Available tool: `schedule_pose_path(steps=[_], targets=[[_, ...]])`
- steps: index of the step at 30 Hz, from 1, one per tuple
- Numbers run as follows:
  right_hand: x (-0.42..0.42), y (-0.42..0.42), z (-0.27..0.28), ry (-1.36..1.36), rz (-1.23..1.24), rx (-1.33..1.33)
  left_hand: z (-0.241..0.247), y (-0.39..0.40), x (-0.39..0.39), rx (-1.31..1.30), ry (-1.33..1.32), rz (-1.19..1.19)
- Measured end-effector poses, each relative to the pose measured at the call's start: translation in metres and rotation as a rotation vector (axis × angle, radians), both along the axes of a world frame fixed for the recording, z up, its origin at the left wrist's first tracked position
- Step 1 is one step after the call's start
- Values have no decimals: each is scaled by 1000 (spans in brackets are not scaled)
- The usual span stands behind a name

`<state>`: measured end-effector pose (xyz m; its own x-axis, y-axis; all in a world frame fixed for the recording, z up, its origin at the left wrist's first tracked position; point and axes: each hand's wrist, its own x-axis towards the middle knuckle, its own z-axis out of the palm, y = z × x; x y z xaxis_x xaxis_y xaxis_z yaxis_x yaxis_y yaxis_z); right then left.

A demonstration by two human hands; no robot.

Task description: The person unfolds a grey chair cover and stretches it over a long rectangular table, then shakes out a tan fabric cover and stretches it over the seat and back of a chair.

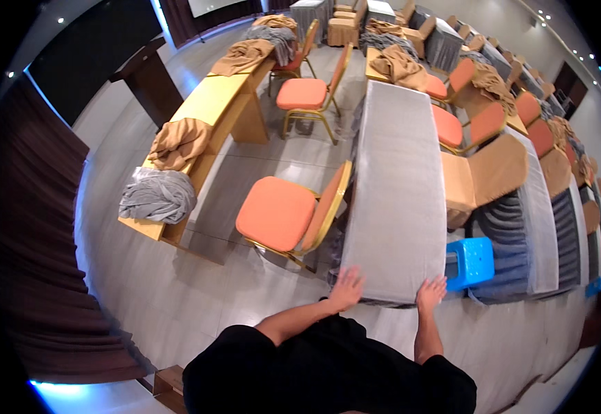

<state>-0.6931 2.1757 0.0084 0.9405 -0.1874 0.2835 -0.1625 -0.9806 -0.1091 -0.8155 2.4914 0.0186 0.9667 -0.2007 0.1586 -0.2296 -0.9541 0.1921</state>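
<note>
A long table with a fitted grey cloth cover [396, 181] stretches away in front of me. My left hand [348, 291] is at the near left corner of the cover, fingers spread and slightly blurred. At the near right corner, my right hand [431, 293] lies along the edge with its fingers extended. Neither hand shows anything grasped. The cover's top looks mostly smooth, and its dark gathered skirt [335, 253] shows along the left side. Just beyond my right hand stands a blue plastic stool [472, 263].
An orange-seated chair [279, 212] stands left of the covered table. Farther left, a bare wooden table [212, 95] carries a grey cloth bundle [158, 195] and a tan cloth bundle [181, 142]. A tan-covered chair [497, 171] is on the right. A dark curtain [36, 233] hangs at left.
</note>
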Motion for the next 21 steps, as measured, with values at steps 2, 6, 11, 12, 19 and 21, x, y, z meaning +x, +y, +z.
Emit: schedule_pose_path(steps=[2, 6, 11, 12, 19, 21], targets=[[-8, 5, -6, 26, -6, 9, 2, 2, 6, 36, -23, -244], [-23, 3, -10, 87, -35, 56, -4, 3, 7, -133, 33, -268], [-15, -2, 2, 211, -128, 79, -9, 9, 11, 98, 33, -322], [-9, -1, 8, 261, -173, 103, -5, 13, 14, 23, 115, -360], [29, 170, 77, -229, 395, 486, 64, 103, 19, -999, 273, 48], [35, 277, 98, -121, 648, 813, 82, 155, 12, -1177, 404, 233]])
